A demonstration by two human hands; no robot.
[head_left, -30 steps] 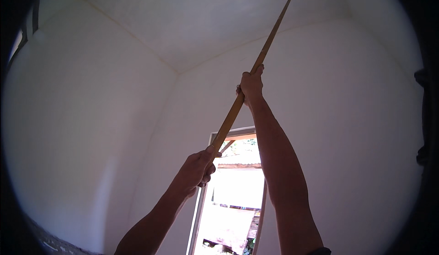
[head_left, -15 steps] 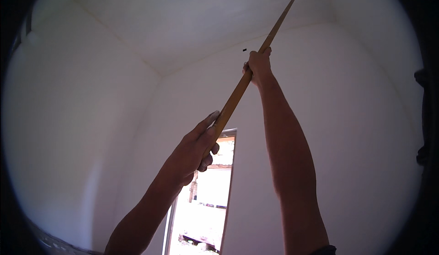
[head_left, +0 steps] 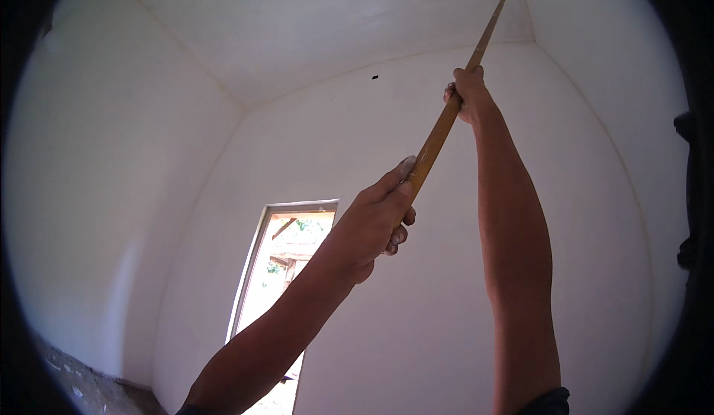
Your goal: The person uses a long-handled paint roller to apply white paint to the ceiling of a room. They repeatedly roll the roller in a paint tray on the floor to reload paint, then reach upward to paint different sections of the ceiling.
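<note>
A long, yellow-brown wooden pole (head_left: 440, 129) slants up and to the right in front of me, its far end close to the ceiling near the right-hand wall. Something small sits at that far tip, too small to make out. Lower on the pole, my left hand (head_left: 379, 214) is wrapped round it, with whitish smears on the thumb and fingertips. Higher up, with the arm stretched out, my right hand (head_left: 468, 95) grips the same pole. Both forearms reach upward.
Pale ceiling (head_left: 320, 28) and white walls (head_left: 401, 318) surround me. A bright, tall doorway opening (head_left: 279, 266) stands behind my left forearm. A small dark mark (head_left: 375, 77) shows high on the far wall. At lower left lies grey, white-spotted floor (head_left: 82, 378).
Both hands and the pole have shifted to the right in view, and the far tip is closer to the right-hand wall. The doorway now appears further left. Both grips stay the same.
</note>
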